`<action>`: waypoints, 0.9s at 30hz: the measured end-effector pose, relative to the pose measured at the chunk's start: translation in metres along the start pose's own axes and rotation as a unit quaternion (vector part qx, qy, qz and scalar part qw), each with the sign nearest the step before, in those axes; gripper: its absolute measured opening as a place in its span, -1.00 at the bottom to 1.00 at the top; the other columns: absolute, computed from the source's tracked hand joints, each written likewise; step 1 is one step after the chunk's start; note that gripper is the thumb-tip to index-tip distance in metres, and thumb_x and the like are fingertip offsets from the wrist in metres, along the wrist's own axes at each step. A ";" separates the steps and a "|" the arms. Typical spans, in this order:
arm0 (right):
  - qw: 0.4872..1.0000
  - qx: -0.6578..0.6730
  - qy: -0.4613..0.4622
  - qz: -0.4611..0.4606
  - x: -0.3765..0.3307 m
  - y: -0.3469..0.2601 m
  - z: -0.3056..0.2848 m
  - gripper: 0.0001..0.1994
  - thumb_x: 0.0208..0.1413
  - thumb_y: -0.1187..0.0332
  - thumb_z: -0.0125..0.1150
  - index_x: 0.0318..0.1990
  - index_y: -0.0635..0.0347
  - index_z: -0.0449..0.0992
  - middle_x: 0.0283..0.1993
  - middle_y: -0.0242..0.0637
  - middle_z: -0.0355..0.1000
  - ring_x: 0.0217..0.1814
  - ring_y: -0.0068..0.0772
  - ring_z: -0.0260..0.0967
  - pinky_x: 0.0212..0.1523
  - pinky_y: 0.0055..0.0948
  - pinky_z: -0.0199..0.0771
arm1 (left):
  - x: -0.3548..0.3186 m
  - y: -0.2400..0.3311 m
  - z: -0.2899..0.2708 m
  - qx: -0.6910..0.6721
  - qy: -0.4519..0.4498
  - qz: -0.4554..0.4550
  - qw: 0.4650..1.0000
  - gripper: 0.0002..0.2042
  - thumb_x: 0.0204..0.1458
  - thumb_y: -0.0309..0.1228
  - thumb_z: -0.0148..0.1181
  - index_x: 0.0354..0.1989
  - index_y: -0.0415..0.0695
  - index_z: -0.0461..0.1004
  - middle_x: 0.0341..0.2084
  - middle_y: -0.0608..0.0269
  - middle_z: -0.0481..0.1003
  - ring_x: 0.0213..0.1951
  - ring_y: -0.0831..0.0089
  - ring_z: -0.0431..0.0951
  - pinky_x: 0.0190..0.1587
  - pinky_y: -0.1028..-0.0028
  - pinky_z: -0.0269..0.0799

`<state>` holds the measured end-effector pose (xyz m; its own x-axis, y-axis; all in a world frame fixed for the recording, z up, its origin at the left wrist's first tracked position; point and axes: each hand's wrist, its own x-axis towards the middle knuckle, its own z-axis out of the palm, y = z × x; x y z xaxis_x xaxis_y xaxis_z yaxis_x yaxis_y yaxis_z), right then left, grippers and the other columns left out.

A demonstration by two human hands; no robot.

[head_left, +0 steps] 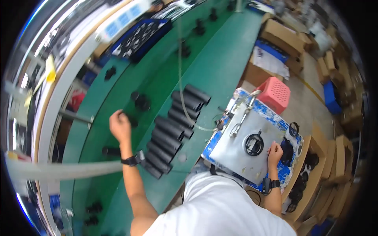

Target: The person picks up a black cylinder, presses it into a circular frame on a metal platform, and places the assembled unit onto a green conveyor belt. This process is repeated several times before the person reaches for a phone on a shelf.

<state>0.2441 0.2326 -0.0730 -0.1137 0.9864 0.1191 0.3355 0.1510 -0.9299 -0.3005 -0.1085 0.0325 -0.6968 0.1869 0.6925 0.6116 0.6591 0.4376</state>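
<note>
My left hand (119, 126) reaches over the green conveyor belt with its fingers curled. A dark, blurred black part (132, 119) sticks out at its thumb side, seemingly in its grip. Just beyond lies a black cylindrical part (140, 101), and a black tube (111, 151) is nearer me. At the right edge of a metal plate (232, 151), my right hand (275, 152) is closed with fingertips together; whatever they may hold cannot be made out. Beside it on the plate sits a round black ring-shaped part (253, 144). More black parts (287, 151) lie just right of that hand.
Several black tubes (165, 141) lie in rows on the green bench between my arms. A thin hose (181, 78) hangs down to the metal lever fixture (242, 120). A pink stool (273, 95) stands beyond the plate, and an open carton (311, 173) of black parts is at right.
</note>
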 end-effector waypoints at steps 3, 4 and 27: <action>1.000 -0.012 0.000 -0.015 0.001 -0.011 -0.002 -0.61 0.25 0.31 0.10 -0.66 0.24 0.35 -0.74 -0.40 0.29 -0.72 -0.68 0.21 -0.66 -0.61 0.16 | 0.004 -0.085 0.030 0.095 -0.020 -0.042 0.994 -0.48 0.02 -0.26 0.20 0.14 -0.22 0.28 0.08 -0.14 0.28 0.13 -0.09 0.27 0.14 0.09 0.25; 0.998 -0.055 -0.016 -0.036 0.000 -0.012 -0.003 -0.60 0.23 0.32 0.12 -0.67 0.24 0.35 -0.75 -0.40 0.29 -0.72 -0.68 0.21 -0.66 -0.58 0.16 | 0.006 -0.096 0.042 0.142 -0.039 -0.066 0.987 -0.37 -0.01 -0.10 0.24 0.20 -0.15 0.23 0.11 -0.21 0.23 0.12 -0.17 0.27 0.11 0.09 0.29; 0.983 0.057 -0.085 -0.149 -0.024 -0.149 0.004 -0.80 0.16 0.35 0.17 -0.46 0.26 0.49 -0.53 -0.42 0.45 -0.46 -0.66 0.36 -0.40 -0.58 0.36 | 0.014 0.174 -0.061 -0.285 -0.286 0.133 0.905 -0.86 -0.02 -0.40 0.23 -0.42 -0.23 0.57 -0.53 0.16 0.54 -0.47 0.41 0.55 -0.37 0.45 0.44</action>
<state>0.1930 0.1864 0.0611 -0.3494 0.8725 0.3417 0.1573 0.4141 -0.8965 -0.1807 -0.0354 0.1531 -0.4761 0.7382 0.4779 0.7669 0.0827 0.6364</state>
